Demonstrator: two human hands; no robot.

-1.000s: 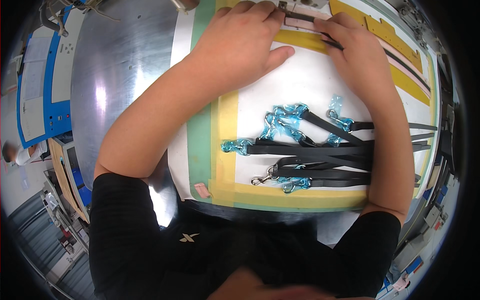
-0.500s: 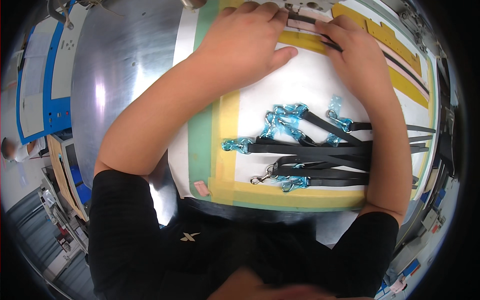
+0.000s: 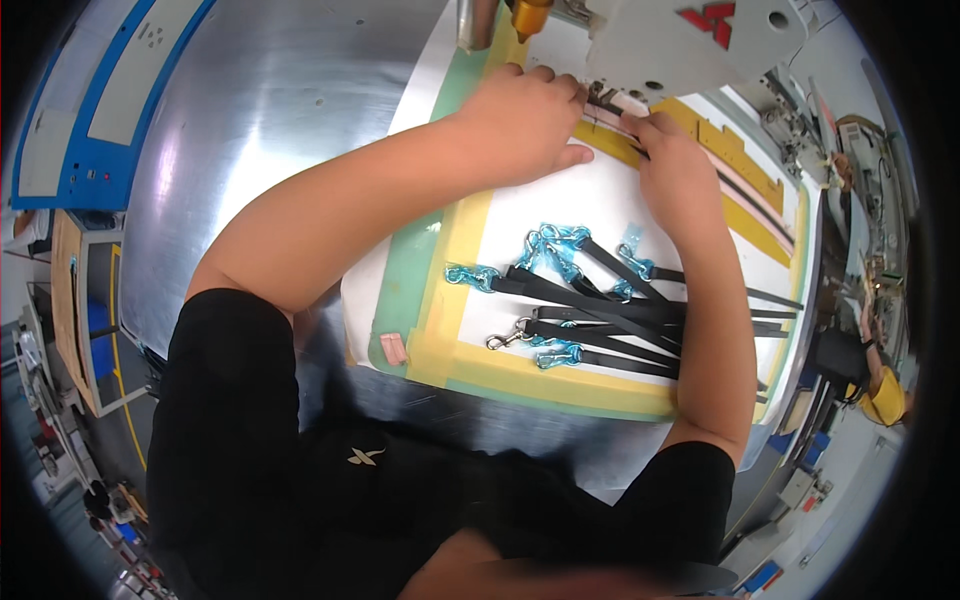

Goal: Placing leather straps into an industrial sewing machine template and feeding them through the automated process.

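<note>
One left hand (image 3: 525, 125), fingertips partly hidden, hold unclear, one right hand (image 3: 678, 175), fingers bent at a thin, dark strap (image 3: 750, 199), grip unclear, strap along a pink strip (image 3: 602, 116) between yellow bars (image 3: 735, 150), blue-wrapped clasps (image 3: 472, 277) nearer the body.

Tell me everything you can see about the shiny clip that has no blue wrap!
The clip is silver and looks like smooth metal. It has a curved hook at one end and a ring at the other, where a black strap joins it. It lies on the white sheet, hook pointing left, just above the yellow tape. It's too small to tell whether the hook is closed.
</note>
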